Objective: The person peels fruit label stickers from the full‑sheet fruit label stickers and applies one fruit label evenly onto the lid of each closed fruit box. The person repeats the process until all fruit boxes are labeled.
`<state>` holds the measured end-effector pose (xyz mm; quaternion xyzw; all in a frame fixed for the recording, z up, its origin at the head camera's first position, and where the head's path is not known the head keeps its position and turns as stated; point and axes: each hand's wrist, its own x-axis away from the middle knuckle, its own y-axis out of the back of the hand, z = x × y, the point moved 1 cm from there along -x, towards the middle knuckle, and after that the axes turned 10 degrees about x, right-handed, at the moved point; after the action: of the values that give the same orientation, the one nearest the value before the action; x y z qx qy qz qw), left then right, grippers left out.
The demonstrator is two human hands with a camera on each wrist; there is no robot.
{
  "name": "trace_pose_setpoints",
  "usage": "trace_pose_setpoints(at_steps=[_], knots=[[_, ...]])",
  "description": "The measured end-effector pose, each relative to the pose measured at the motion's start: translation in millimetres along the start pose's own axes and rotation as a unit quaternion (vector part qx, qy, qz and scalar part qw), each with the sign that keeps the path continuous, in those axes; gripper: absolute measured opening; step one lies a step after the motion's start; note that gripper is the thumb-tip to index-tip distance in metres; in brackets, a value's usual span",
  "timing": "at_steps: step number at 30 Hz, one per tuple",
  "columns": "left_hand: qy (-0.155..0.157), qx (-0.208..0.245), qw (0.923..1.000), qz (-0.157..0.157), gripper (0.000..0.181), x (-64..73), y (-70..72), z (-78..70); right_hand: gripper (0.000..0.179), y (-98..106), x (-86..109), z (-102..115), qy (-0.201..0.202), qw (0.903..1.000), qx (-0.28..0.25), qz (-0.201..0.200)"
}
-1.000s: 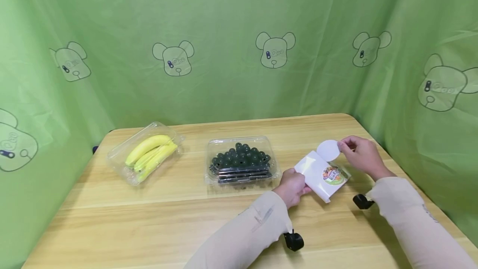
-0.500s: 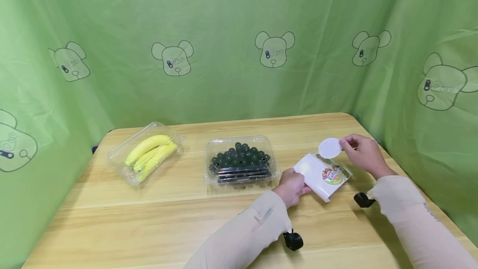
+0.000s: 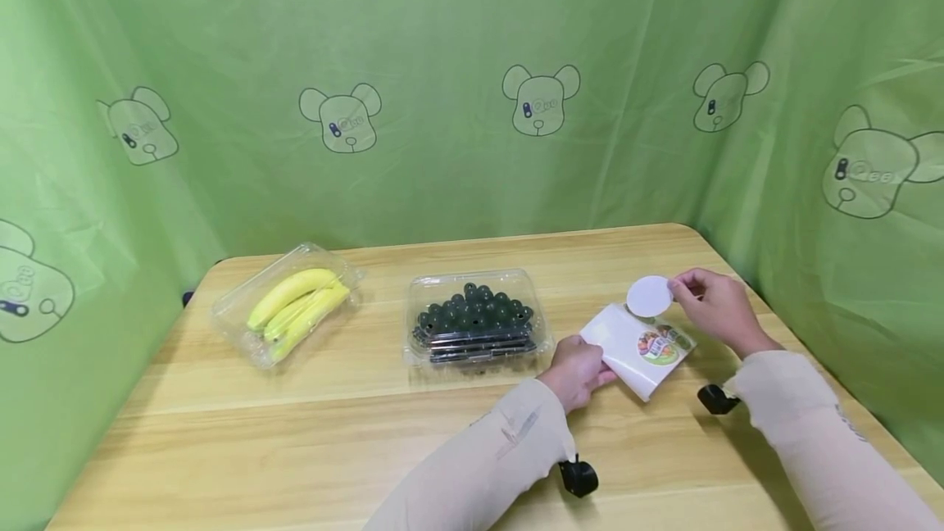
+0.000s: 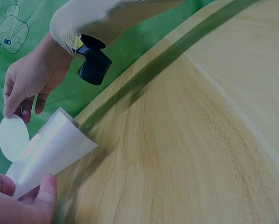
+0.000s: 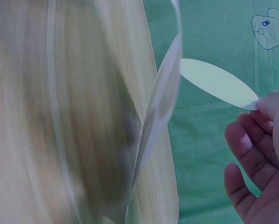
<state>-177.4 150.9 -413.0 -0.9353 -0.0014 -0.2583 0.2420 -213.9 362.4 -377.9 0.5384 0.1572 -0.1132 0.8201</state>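
Note:
My left hand [image 3: 577, 370] grips the near-left edge of a glossy white sticker sheet [image 3: 615, 342], which bends over in a curve. Colourful round fruit stickers [image 3: 659, 347] show on the sheet's right part. Between thumb and forefinger my right hand [image 3: 717, 308] pinches the edge of a round sticker [image 3: 650, 296], its plain white side showing in the head view. The round sticker [image 5: 219, 83] appears edge-tilted in the right wrist view, close to the sheet [image 5: 160, 102]. In the left wrist view the thumb of my left hand [image 4: 25, 205] lies against the curved sheet [image 4: 60, 149].
A clear clamshell box [image 3: 479, 277] of dark green grapes stands mid-table, left of my left hand. Farther left, another clear box [image 3: 236, 306] holds yellow bananas [image 3: 298, 301]. Green curtains [image 3: 442, 187] enclose the wooden table [image 3: 310, 449] at the back and sides.
The round sticker has risen off the sheet with my right hand, then dipped slightly back toward it. My left hand keeps its grip, and the sheet's bend has shifted a little.

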Motion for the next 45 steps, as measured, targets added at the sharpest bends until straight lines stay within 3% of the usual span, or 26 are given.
trace_pose_setpoints(at_steps=[6,11,23,38,45], knots=[[0.000,-0.005,0.9999,-0.009,0.016,-0.1,-0.6,0.8,0.023,-1.3,0.7,0.0,-0.004,1.0000,0.002,0.004],[0.000,-0.008,0.9999,-0.014,0.011,-0.8,-0.5,1.4,0.025,-1.4,2.2,1.0,-0.005,0.9999,0.002,0.009],[0.007,-0.009,0.9997,-0.023,0.015,-2.0,-0.5,4.2,0.026,-1.8,3.8,6.4,-0.005,0.9999,-0.002,0.012],[0.016,-0.008,0.9995,-0.027,0.025,-2.0,1.0,3.7,0.021,-3.1,4.9,12.6,0.023,0.9997,-0.011,0.002],[0.019,-0.017,0.9992,-0.030,0.016,-2.8,2.1,3.4,0.021,-5.7,4.5,15.1,0.027,0.9996,-0.010,0.002]])
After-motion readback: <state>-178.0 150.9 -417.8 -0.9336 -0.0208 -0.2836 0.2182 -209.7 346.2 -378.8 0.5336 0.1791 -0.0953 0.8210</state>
